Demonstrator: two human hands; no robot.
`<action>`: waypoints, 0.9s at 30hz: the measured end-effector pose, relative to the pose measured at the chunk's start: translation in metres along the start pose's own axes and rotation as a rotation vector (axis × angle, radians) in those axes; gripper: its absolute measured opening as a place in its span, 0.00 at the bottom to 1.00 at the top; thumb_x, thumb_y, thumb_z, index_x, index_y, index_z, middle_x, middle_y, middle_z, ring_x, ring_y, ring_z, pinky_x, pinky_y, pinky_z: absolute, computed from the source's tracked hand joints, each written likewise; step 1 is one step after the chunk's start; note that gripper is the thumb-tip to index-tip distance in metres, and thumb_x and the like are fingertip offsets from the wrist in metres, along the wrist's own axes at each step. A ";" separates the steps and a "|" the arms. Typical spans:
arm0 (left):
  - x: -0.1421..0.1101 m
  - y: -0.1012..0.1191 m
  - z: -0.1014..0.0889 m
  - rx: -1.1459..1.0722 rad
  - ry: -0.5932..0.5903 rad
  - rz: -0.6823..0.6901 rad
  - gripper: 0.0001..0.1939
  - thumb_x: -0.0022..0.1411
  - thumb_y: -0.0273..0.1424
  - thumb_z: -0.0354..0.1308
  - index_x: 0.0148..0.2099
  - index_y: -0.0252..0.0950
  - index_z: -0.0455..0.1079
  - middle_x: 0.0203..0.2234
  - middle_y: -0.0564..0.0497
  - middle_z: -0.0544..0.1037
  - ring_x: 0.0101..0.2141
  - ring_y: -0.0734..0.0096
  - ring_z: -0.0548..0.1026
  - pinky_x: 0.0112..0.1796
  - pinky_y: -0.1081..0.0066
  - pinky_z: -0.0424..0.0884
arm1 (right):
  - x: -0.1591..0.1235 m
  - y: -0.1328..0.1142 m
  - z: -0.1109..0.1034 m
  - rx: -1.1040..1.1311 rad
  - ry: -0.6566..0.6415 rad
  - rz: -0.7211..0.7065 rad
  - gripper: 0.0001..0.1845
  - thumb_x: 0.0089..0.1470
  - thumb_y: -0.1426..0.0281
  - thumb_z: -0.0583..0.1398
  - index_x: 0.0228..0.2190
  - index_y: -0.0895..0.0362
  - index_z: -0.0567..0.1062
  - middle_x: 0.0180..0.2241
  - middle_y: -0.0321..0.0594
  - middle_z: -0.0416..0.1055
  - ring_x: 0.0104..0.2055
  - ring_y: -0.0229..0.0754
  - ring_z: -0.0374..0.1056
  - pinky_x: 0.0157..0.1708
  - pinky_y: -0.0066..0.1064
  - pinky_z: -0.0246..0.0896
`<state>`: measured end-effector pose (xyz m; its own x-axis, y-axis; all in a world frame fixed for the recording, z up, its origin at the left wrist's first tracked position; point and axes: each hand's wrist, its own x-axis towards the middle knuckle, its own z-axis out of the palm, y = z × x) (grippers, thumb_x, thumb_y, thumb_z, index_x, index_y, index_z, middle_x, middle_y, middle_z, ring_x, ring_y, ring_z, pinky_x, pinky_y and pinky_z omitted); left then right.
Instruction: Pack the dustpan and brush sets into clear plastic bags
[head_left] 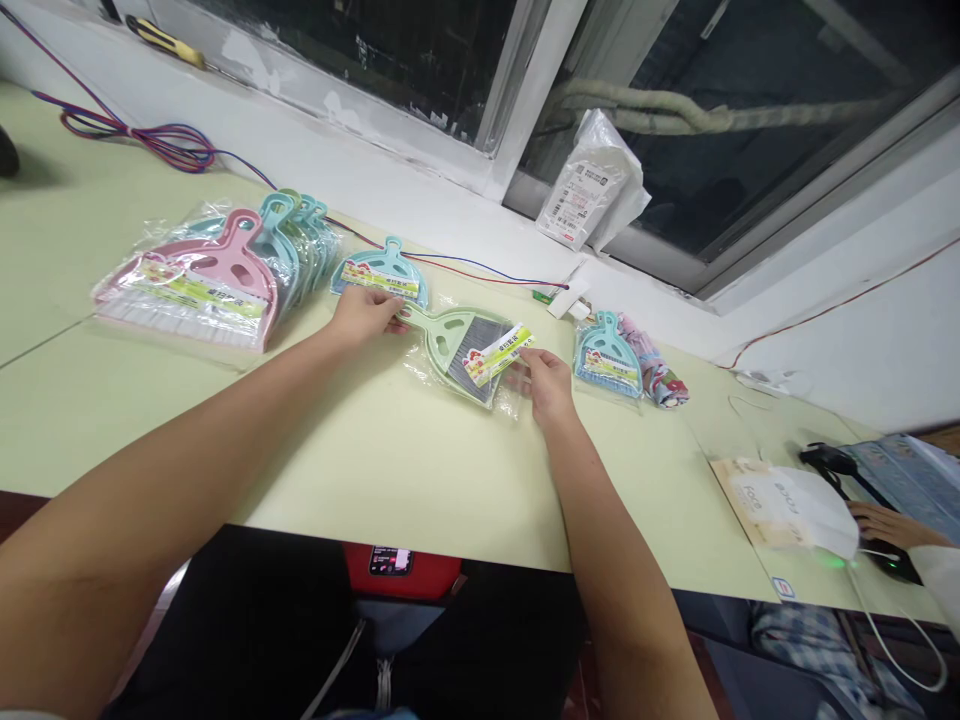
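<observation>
A green dustpan and brush set [448, 343] in a clear plastic bag lies tilted between my two hands, over the middle of the table. Its dark grey bristles show beside a printed label strip [495, 352]. My left hand [367, 312] is closed on the handle end of the set. With thumb and fingers, my right hand [547, 383] pinches the bag and label at the bristle end. Just behind my left hand lies a blue bagged dustpan set [386, 262]. A smaller blue bagged set [609, 360] is to the right of my right hand.
Several bagged dustpan sets, a pink one [217, 280] in front, stand at left. Cables [176, 150] run along the wall; a screwdriver [165, 40] and white package [589, 190] rest on the sill. At right, a person's hand [889, 525] is near a white device [814, 510].
</observation>
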<state>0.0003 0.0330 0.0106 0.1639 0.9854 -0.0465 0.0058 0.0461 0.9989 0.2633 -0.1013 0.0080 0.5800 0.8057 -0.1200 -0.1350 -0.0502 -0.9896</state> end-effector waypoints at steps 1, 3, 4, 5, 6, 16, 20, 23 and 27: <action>-0.001 0.001 0.000 -0.005 0.002 0.002 0.05 0.60 0.27 0.62 0.32 0.32 0.76 0.29 0.46 0.81 0.26 0.66 0.80 0.40 0.61 0.79 | 0.000 -0.001 -0.001 -0.016 0.003 -0.007 0.08 0.45 0.68 0.69 0.27 0.56 0.76 0.36 0.40 0.79 0.38 0.44 0.76 0.27 0.32 0.77; -0.003 0.002 0.001 -0.016 0.001 0.005 0.04 0.60 0.27 0.62 0.32 0.32 0.76 0.29 0.45 0.81 0.26 0.66 0.80 0.40 0.59 0.79 | 0.000 -0.002 -0.002 -0.040 -0.011 -0.006 0.08 0.44 0.69 0.69 0.26 0.56 0.76 0.36 0.40 0.79 0.39 0.44 0.75 0.28 0.31 0.77; -0.003 0.002 0.001 -0.021 0.000 0.007 0.04 0.60 0.27 0.62 0.32 0.32 0.76 0.29 0.45 0.81 0.26 0.66 0.80 0.40 0.59 0.79 | 0.001 -0.002 -0.002 -0.044 -0.019 0.000 0.08 0.43 0.69 0.70 0.25 0.56 0.76 0.35 0.40 0.79 0.39 0.43 0.75 0.29 0.31 0.77; -0.003 0.001 0.001 -0.023 -0.002 0.009 0.05 0.60 0.27 0.62 0.32 0.31 0.76 0.29 0.45 0.81 0.26 0.65 0.80 0.40 0.58 0.79 | 0.001 -0.001 -0.002 -0.042 -0.025 0.006 0.08 0.43 0.69 0.70 0.25 0.56 0.76 0.35 0.40 0.79 0.39 0.43 0.75 0.30 0.32 0.78; -0.003 0.001 0.002 -0.024 -0.006 0.014 0.05 0.60 0.27 0.62 0.32 0.31 0.76 0.29 0.44 0.81 0.26 0.64 0.81 0.40 0.58 0.79 | 0.001 0.000 -0.001 -0.038 -0.030 0.012 0.08 0.42 0.69 0.70 0.25 0.56 0.76 0.34 0.40 0.79 0.39 0.43 0.75 0.31 0.32 0.78; -0.008 0.001 0.006 0.006 -0.026 0.063 0.06 0.61 0.29 0.62 0.34 0.30 0.77 0.31 0.43 0.82 0.26 0.67 0.80 0.35 0.66 0.80 | 0.000 0.003 0.000 -0.050 -0.096 0.030 0.09 0.40 0.68 0.71 0.25 0.58 0.79 0.36 0.44 0.80 0.38 0.43 0.75 0.32 0.31 0.75; -0.010 0.002 0.008 -0.001 -0.029 0.055 0.06 0.62 0.28 0.62 0.35 0.29 0.77 0.32 0.43 0.83 0.26 0.68 0.80 0.36 0.67 0.80 | 0.001 0.002 -0.001 -0.114 -0.086 -0.037 0.12 0.39 0.64 0.72 0.24 0.57 0.78 0.36 0.41 0.79 0.38 0.42 0.74 0.35 0.31 0.75; -0.012 0.003 0.009 0.002 -0.024 0.041 0.06 0.61 0.28 0.63 0.35 0.30 0.77 0.33 0.43 0.83 0.26 0.68 0.80 0.36 0.67 0.80 | 0.002 0.003 -0.004 -0.194 -0.079 -0.112 0.13 0.40 0.61 0.72 0.24 0.56 0.78 0.34 0.39 0.79 0.37 0.40 0.73 0.35 0.30 0.73; -0.013 0.003 0.010 0.000 -0.050 0.039 0.06 0.62 0.28 0.62 0.34 0.30 0.77 0.31 0.44 0.82 0.26 0.67 0.80 0.35 0.67 0.80 | 0.005 0.007 -0.005 -0.268 -0.091 -0.137 0.14 0.41 0.59 0.71 0.27 0.56 0.79 0.30 0.37 0.77 0.34 0.39 0.72 0.34 0.30 0.71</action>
<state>0.0082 0.0191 0.0144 0.2129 0.9770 -0.0077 -0.0016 0.0082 1.0000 0.2698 -0.1005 -0.0004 0.5026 0.8644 0.0116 0.1631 -0.0816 -0.9832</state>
